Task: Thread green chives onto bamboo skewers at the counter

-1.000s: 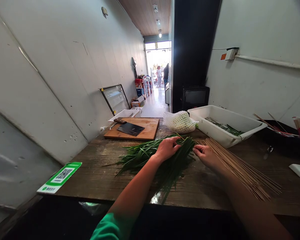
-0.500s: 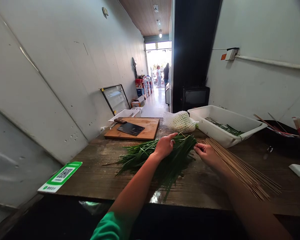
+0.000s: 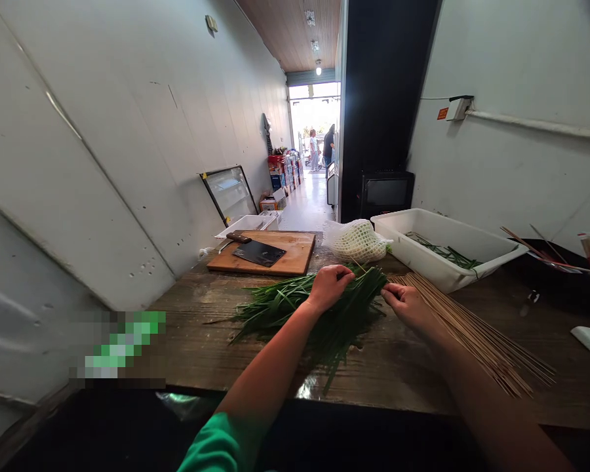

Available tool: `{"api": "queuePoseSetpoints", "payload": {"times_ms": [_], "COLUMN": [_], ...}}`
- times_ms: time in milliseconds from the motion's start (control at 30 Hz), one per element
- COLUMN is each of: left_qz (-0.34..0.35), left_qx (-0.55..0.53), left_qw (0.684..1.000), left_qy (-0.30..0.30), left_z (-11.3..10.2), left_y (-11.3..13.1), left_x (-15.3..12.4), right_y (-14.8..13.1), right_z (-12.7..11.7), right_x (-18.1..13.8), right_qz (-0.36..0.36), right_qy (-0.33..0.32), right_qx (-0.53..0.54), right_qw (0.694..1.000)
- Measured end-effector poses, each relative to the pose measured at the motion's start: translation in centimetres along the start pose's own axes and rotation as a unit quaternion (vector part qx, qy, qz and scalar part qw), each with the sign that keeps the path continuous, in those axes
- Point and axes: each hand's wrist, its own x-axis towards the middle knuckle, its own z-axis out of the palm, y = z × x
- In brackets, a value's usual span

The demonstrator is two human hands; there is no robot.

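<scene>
A heap of long green garlic chives (image 3: 299, 295) lies on the dark wooden table (image 3: 196, 347). My left hand (image 3: 330, 287) rests over the heap, its thumb and fingers pinched on chives near the stalk ends. At the right end of the bunch, my right hand (image 3: 404, 300) has its fingertips pressed together; what they grip is too small to make out. Thin wooden skewers (image 3: 472, 334) fan out on the table, passing behind my right hand and forearm.
A cleaver (image 3: 259, 252) lies on a wooden cutting board (image 3: 297, 252). Behind my hands are a net-wrapped pale bundle (image 3: 356, 241) and a white tub (image 3: 423, 259) with some greens. A black container (image 3: 545, 265) holds sticks at right. Two people stand near the far doorway.
My left hand's index finger, stretched out before, has curled in to a pinch, and the hand has shifted slightly right. My right hand has hardly moved.
</scene>
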Motion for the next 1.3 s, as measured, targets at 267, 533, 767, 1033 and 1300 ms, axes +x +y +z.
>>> {"api": "queuePoseSetpoints", "payload": {"times_ms": [267,533,767,1033,1300], "left_qz": [-0.062,-0.07,-0.064,-0.059,-0.06], "left_qx": [-0.147,-0.186,-0.184,-0.156,-0.152], "left_qw": [0.984,0.976,0.977,0.981,0.983], "left_qy": [0.077,0.086,0.086,0.094,0.088], "left_z": [0.3,0.4,0.3,0.3,0.1], "left_y": [-1.1,-1.2,-1.1,-1.2,-1.0], "left_x": [0.6,0.7,0.6,0.7,0.6], "right_y": [0.1,0.5,-0.1,-0.1,0.1], "right_z": [0.1,0.2,0.0,0.1,0.0], "right_x": [-0.1,-0.1,-0.3,-0.3,-0.3], "right_qz": [0.008,0.01,0.017,0.009,0.022], "right_qy": [-0.017,-0.022,-0.028,-0.022,-0.029], "right_qx": [-0.001,-0.015,-0.012,-0.002,-0.013], "right_qw": [1.0,1.0,0.999,1.0,0.999]}}
